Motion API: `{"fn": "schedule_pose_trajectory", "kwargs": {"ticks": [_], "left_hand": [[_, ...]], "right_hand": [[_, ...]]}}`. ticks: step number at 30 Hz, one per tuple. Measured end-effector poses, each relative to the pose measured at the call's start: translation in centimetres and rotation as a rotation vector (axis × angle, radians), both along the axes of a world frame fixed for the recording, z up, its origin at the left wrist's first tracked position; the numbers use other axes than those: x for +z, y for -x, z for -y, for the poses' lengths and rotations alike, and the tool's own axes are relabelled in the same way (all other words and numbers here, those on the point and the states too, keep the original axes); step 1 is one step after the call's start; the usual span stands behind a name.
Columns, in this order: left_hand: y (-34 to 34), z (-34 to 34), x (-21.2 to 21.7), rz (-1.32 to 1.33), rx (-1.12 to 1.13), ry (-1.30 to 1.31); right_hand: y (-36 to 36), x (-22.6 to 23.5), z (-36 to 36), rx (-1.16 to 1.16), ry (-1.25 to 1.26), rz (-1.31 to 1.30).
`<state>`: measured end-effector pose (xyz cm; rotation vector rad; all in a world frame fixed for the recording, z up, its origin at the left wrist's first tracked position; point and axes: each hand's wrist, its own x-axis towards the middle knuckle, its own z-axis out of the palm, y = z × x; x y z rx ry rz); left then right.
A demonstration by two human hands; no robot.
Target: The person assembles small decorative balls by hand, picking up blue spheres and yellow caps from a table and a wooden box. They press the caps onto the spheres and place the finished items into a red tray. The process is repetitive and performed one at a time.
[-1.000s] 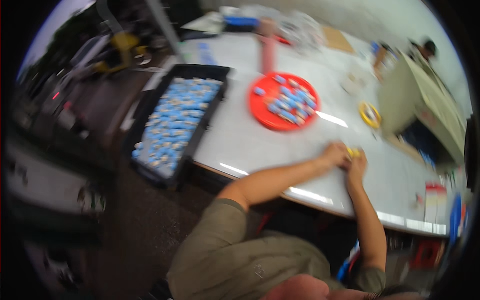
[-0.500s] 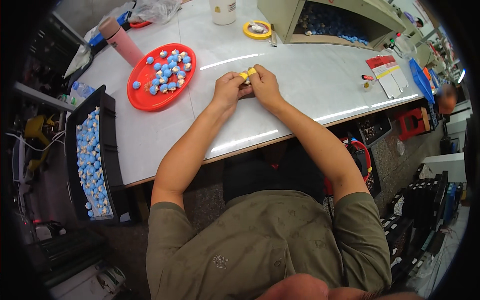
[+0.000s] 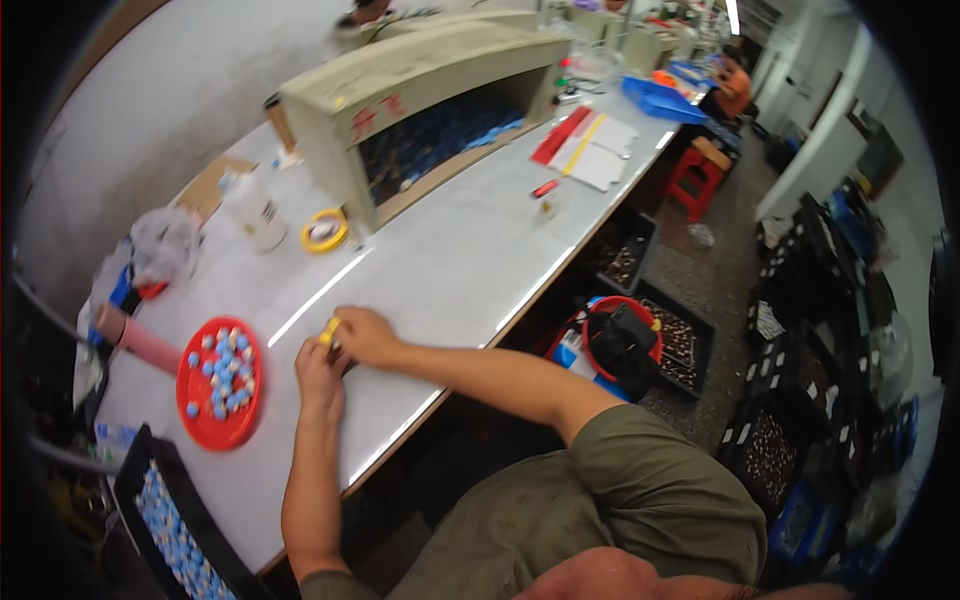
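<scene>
Over the table's near part my left hand and my right hand meet, fingers closed and pinched together. Yellow wraps show around the thumbs. Whatever small thing sits between the fingertips is mostly covered and blurred. To the left of my hands lies a round red plate, bearing several small blue-and-cream balls. A black tray at the lower left is filled with more balls of that kind.
A pink bottle lies beyond the plate. Farther back are a white bottle, a yellow tape roll and an open-fronted beige box. Red-and-white card lies to the right. A person sits far off near a red stool.
My view has swung to the right, so the table, plate and hands appear farther left and tilted. Both hands stay together, still pinching.
</scene>
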<state>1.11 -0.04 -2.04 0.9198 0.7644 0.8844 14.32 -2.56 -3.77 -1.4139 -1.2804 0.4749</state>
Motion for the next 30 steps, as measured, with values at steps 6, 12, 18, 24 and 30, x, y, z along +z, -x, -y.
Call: {"fn": "schedule_pose_trajectory", "kwargs": {"ticks": [6,12,18,24,30], "left_hand": [[0.3,0.0,0.3,0.023,-0.009,-0.006],[-0.2,0.4,0.4,0.01,0.012,-0.005],[0.0,0.4,0.8,0.028,0.0,0.046],[0.2,0.8,0.8,0.059,0.028,0.079],[-0.3,0.6,0.5,0.041,0.067,0.055]], "right_hand": [[0.3,2.1,1.3,-0.012,0.008,0.021],[0.2,1.6,1.1,-0.03,0.009,0.04],[0.2,2.0,1.3,-0.014,0.028,0.039],[0.3,2.1,1.4,0.003,0.058,0.048],[0.5,1.8,1.0,-0.013,0.054,0.095]]}}
